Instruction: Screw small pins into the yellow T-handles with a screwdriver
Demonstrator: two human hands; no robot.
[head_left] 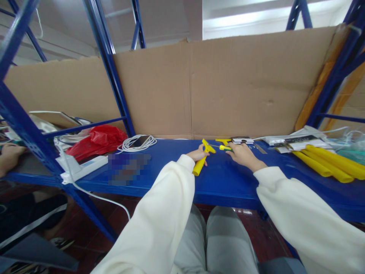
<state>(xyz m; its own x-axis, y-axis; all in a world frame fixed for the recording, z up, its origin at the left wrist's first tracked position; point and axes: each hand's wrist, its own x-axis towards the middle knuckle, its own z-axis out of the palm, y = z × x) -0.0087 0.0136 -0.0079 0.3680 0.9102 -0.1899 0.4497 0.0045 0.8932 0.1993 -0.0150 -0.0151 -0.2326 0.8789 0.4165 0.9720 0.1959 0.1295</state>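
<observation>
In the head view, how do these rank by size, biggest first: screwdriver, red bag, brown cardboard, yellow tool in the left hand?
1. Brown cardboard
2. Red bag
3. Yellow tool in the left hand
4. Screwdriver, partly covered by the right hand

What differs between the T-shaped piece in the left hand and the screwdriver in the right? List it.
The T-shaped piece looks all yellow; the screwdriver has a yellow and green handle.
The T-shaped piece has a broad crosspiece; the screwdriver has a thin shaft.
Both are held and show yellow.
</observation>
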